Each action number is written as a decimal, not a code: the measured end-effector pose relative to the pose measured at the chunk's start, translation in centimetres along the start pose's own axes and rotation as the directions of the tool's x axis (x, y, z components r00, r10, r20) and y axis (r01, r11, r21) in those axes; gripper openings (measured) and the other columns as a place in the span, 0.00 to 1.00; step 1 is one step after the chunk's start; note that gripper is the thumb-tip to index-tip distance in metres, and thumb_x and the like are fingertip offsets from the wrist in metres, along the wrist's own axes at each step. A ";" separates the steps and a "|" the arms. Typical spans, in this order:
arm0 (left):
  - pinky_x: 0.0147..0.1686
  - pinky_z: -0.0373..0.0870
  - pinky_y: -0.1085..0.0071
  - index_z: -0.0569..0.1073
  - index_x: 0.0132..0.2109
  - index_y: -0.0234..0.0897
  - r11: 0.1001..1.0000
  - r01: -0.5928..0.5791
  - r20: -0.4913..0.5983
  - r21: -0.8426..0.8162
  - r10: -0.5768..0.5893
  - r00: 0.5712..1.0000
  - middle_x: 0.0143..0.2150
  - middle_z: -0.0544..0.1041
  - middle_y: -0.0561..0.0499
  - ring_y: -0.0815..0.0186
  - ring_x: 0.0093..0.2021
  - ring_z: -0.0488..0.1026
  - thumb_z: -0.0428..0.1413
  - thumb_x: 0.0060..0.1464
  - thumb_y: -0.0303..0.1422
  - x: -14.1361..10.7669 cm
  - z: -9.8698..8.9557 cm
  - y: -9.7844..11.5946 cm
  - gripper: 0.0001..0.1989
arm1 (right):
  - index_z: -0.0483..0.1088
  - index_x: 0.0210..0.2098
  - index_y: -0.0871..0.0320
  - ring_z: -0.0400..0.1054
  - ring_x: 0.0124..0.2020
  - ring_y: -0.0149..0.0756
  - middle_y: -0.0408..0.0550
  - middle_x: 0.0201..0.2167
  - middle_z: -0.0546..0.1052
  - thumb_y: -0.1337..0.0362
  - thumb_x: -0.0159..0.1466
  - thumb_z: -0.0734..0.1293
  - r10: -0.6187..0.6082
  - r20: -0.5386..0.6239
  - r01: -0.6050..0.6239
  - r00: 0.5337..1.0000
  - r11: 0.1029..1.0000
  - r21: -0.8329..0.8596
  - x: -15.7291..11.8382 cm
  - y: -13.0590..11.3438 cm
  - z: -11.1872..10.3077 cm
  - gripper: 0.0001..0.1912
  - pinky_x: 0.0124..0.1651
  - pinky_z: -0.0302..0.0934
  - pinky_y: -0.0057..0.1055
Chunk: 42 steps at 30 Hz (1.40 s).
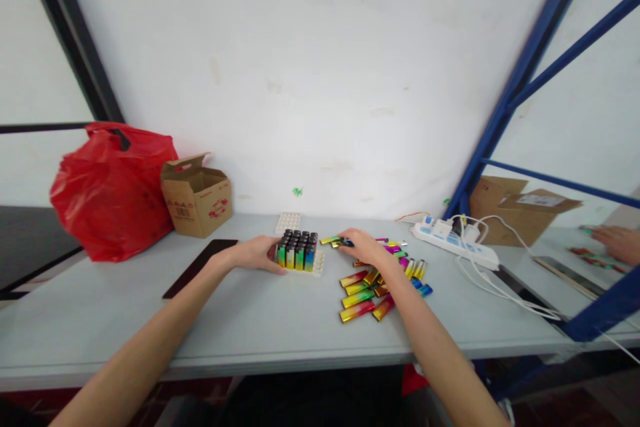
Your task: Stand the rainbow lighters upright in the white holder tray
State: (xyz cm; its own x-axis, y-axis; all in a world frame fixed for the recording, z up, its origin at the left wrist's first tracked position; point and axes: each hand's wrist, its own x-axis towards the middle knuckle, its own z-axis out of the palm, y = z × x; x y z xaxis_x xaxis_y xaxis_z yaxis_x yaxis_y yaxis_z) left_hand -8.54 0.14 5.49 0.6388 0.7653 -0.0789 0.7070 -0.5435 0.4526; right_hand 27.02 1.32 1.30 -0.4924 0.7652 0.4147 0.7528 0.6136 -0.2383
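Observation:
Upright lighters with black tops and shiny coloured bodies [299, 257] stand in rows in a white tray [319, 267]. Curved round the left side of this tray is my left hand [259, 255], its thumb at the front corner. My right hand [363, 245] is just right of the tray, fingers closed on a yellow-green lighter [329, 240] that points left; another lighter lies by the fingertips. A loose pile of metallic lighters [357, 299] spreads beneath and around my right forearm, which hides part of it.
Behind the filled tray is a second white tray [289, 222]. To the left are a dark flat panel [203, 267], an opened carton [203, 203] and a red plastic bag [115, 193]. A power strip [455, 243] with cables lies right, near a blue frame post [500, 107]. Another person's hand [617, 243] shows far right.

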 end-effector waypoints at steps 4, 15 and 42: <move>0.30 0.65 0.71 0.74 0.46 0.37 0.999 0.035 0.024 -0.010 -0.035 0.999 0.34 0.76 0.52 0.61 0.34 0.72 0.63 0.43 0.58 0.0 -0.3 -0.8 0.32 | 0.77 0.45 0.61 0.73 0.45 0.40 0.54 0.43 0.79 0.70 0.64 0.71 0.068 0.117 -0.067 0.991 0.998 -0.017 0.8 -0.7 0.9 0.10 0.53 0.64 0.34; 0.45 0.74 0.68 0.75 0.54 0.39 0.998 0.068 -0.055 -0.019 -0.069 0.996 0.48 0.82 0.50 0.55 0.46 0.79 0.65 0.43 0.55 -0.3 0.4 0.7 0.35 | 0.77 0.46 0.58 0.66 0.23 0.32 0.43 0.27 0.77 0.53 0.71 0.61 0.212 -0.018 -0.182 0.977 0.879 0.441 1.0 -0.8 0.3 0.19 0.33 0.62 0.30; 0.43 0.73 0.67 0.74 0.54 0.39 0.998 0.050 -0.035 0.026 -0.049 0.998 0.47 0.83 0.48 0.53 0.46 0.78 0.63 0.44 0.60 0.2 0.6 0.1 0.38 | 0.70 0.33 0.55 0.62 0.24 0.32 0.41 0.22 0.68 0.46 0.66 0.61 0.420 -0.166 -0.252 0.892 0.768 0.589 1.5 -6.8 1.4 0.19 0.28 0.57 0.27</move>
State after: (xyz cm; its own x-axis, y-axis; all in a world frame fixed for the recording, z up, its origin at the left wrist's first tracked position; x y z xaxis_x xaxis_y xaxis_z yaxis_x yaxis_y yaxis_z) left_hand -8.15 0.02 5.03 0.5923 0.8027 -0.0700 0.7459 -0.5134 0.4244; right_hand 20.54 -1.44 2.33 -0.0511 0.9080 0.4158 0.4448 0.3935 -0.8046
